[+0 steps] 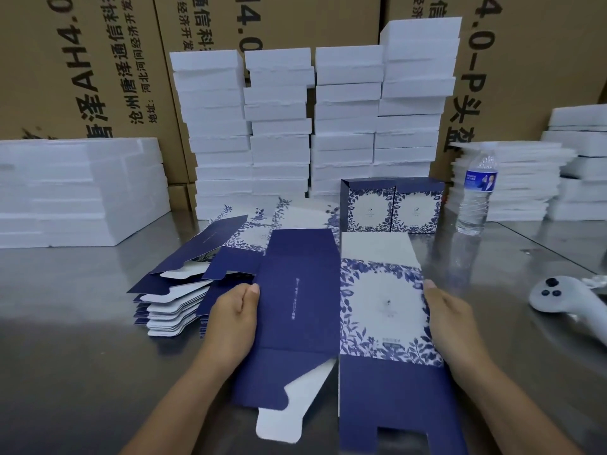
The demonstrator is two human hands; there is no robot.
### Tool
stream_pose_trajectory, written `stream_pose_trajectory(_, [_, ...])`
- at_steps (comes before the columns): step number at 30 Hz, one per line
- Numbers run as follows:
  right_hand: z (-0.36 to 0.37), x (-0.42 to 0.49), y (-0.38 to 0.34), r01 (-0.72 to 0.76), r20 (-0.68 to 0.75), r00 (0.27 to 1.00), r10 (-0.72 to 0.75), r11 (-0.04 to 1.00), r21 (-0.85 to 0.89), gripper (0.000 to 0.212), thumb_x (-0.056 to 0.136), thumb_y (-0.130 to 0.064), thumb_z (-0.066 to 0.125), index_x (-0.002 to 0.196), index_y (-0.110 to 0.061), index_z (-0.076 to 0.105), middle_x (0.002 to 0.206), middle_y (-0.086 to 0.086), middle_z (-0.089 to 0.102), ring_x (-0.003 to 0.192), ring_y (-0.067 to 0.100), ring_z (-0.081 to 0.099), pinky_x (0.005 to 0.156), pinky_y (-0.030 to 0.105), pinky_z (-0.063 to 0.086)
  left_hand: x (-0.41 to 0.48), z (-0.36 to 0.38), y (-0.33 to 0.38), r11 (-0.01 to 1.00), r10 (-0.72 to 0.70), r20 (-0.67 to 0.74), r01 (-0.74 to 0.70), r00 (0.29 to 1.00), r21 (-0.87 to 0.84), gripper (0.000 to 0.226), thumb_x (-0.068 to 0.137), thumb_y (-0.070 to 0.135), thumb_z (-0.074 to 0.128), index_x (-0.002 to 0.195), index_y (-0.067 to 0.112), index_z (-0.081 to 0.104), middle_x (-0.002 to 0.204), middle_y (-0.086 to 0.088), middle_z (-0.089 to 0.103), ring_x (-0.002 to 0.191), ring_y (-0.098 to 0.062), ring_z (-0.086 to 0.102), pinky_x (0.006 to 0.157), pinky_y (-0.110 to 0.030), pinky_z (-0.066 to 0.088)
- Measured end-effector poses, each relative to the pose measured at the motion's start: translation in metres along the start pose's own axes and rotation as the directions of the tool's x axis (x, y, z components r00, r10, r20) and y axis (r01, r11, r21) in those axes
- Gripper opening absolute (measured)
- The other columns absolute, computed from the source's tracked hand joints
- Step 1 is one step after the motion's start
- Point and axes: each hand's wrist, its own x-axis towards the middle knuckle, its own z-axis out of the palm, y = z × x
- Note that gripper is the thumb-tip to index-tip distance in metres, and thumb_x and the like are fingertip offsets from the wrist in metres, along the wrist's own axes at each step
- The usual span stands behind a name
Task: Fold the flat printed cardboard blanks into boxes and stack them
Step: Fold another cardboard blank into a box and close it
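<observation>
I hold one flat blue-and-white printed blank (pixel 341 310) above the steel table, close in front of me. My left hand (pixel 231 320) grips its left edge on the plain navy panel, thumb on top. My right hand (pixel 448 318) grips its right edge beside the floral panel. To the left, a fanned pile of more flat blanks (pixel 187 277) lies on the table. Behind the held blank, two folded boxes (pixel 392 205) stand upright side by side.
Tall stacks of white foam pieces (pixel 312 126) line the back, with lower foam stacks at left (pixel 75 192) and right (pixel 512 182). A water bottle (pixel 476 195) stands at right. A white handheld controller (pixel 565 300) lies near the right edge. Brown cartons (pixel 98 60) form the backdrop.
</observation>
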Motion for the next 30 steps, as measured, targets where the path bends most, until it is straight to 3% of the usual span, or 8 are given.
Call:
stream_pose_trajectory(4, [-0.004,0.002,-0.001,0.067,-0.033,0.997,-0.071,0.991,-0.119,0.038,0.100,-0.017,0.044,0.064,-0.005,0.041,0.061,0.008,0.038,0.058,0.016,0.032,0.043,0.025,0.021,-0.002,0.003,-0.001,1.000,-0.026,0.052,0.026,0.998,-0.010,0.039,0.100,0.022,0.042,0.064,0.009,0.036,0.060,-0.003,0.037,0.058,-0.015,0.034,0.051,-0.022,0.025])
stream_pose_trajectory(9, [-0.002,-0.002,-0.004,0.107,0.013,0.994,-0.106,0.976,-0.190,0.037,0.099,-0.017,0.044,0.064,-0.006,0.039,0.057,0.008,0.033,0.054,0.017,0.027,0.049,0.029,0.020,-0.002,0.001,0.004,0.919,-0.279,0.135,0.305,0.951,-0.249,0.045,0.100,0.032,0.039,0.066,0.018,0.065,0.056,0.014,0.059,0.049,0.000,0.053,0.055,-0.028,0.038])
stream_pose_trajectory(12, [0.003,-0.006,-0.006,0.110,0.080,0.992,-0.097,0.978,-0.178,0.038,0.099,-0.018,0.044,0.065,0.000,0.044,0.057,0.008,0.032,0.053,0.016,0.028,0.048,0.028,0.021,0.001,0.000,0.000,0.978,-0.150,0.003,0.149,0.989,-0.147,0.043,0.102,0.026,0.037,0.079,-0.006,0.055,0.071,-0.004,0.057,0.066,-0.016,0.049,0.061,-0.028,0.037])
stream_pose_trajectory(15, [0.004,-0.007,-0.007,0.028,0.116,0.993,-0.016,0.995,-0.098,0.042,0.100,-0.019,0.043,0.074,0.014,0.049,0.060,0.010,0.039,0.054,0.016,0.033,0.048,0.026,0.023,0.002,-0.002,-0.003,0.997,-0.072,-0.060,0.071,0.996,-0.026,0.037,0.101,0.020,0.038,0.068,0.004,0.040,0.065,-0.005,0.042,0.063,-0.018,0.037,0.054,-0.026,0.028])
stream_pose_trajectory(19, [0.003,-0.007,-0.008,-0.009,0.059,0.998,0.008,1.000,0.001,0.042,0.101,-0.020,0.040,0.069,0.005,0.046,0.052,0.010,0.037,0.041,0.009,0.033,0.039,0.018,0.023,0.001,0.000,-0.004,0.997,-0.075,0.004,0.075,0.997,-0.009,0.039,0.101,0.022,0.038,0.068,0.001,0.041,0.067,-0.007,0.041,0.062,-0.016,0.037,0.054,-0.024,0.029])
stream_pose_trajectory(21, [0.000,-0.005,-0.008,0.020,0.033,0.999,-0.018,0.998,-0.055,0.043,0.101,-0.019,0.041,0.072,0.012,0.050,0.058,0.018,0.046,0.053,0.014,0.041,0.047,0.022,0.029,0.000,0.001,-0.004,0.995,-0.087,0.046,0.089,0.995,-0.044,0.043,0.101,0.025,0.039,0.074,-0.007,0.049,0.070,-0.009,0.048,0.066,-0.018,0.042,0.060,-0.029,0.033])
stream_pose_trajectory(26, [-0.003,-0.001,-0.007,0.038,0.035,0.999,-0.033,0.986,-0.161,0.042,0.100,-0.018,0.043,0.073,0.014,0.050,0.066,0.014,0.046,0.062,0.018,0.038,0.051,0.029,0.025,0.002,0.000,-0.003,0.895,-0.252,0.134,0.283,0.958,-0.344,0.046,0.098,0.037,0.046,0.079,-0.001,0.064,0.080,-0.018,0.069,0.071,-0.022,0.060,0.071,-0.036,0.045])
stream_pose_trajectory(30, [0.001,-0.004,-0.006,0.093,0.039,0.995,-0.088,0.984,-0.154,0.042,0.099,-0.017,0.044,0.079,0.019,0.051,0.065,0.025,0.045,0.065,0.017,0.040,0.050,0.028,0.027,0.004,0.000,-0.006,0.966,-0.165,0.054,0.173,0.985,-0.194,0.050,0.101,0.033,0.039,0.086,-0.011,0.056,0.080,-0.020,0.062,0.071,-0.020,0.052,0.071,-0.041,0.047])
